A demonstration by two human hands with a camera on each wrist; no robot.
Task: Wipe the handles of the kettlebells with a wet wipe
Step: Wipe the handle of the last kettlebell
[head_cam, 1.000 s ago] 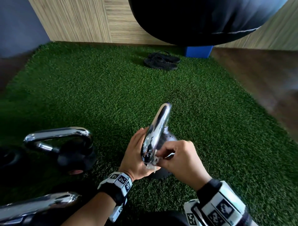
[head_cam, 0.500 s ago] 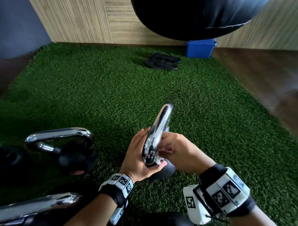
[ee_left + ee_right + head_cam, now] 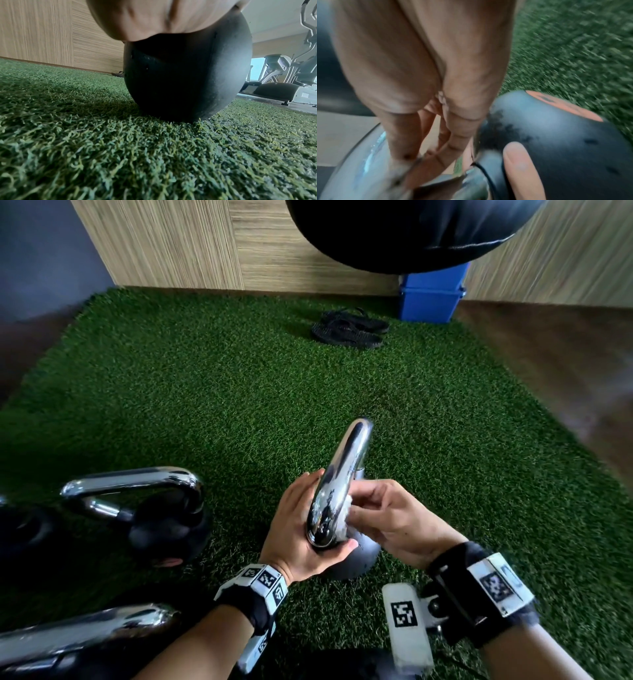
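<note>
Upright, kettlebell (image 3: 352,559) handle (image 3: 342,474) runs away-and-right.

The right hand (image 3: 423,75) is reaching down to the shiny handle (image 3: 359,169). A thumb (image 3: 520,167) is lying on the black ball (image 3: 565,142) beside it.

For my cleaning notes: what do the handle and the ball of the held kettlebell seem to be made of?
Handle: looks like chromed or polished metal, since it mirrors the room. Ball: dark, matte, slightly pitted, probably a rubber or vinyl coating, though I cannot be sure.
</note>
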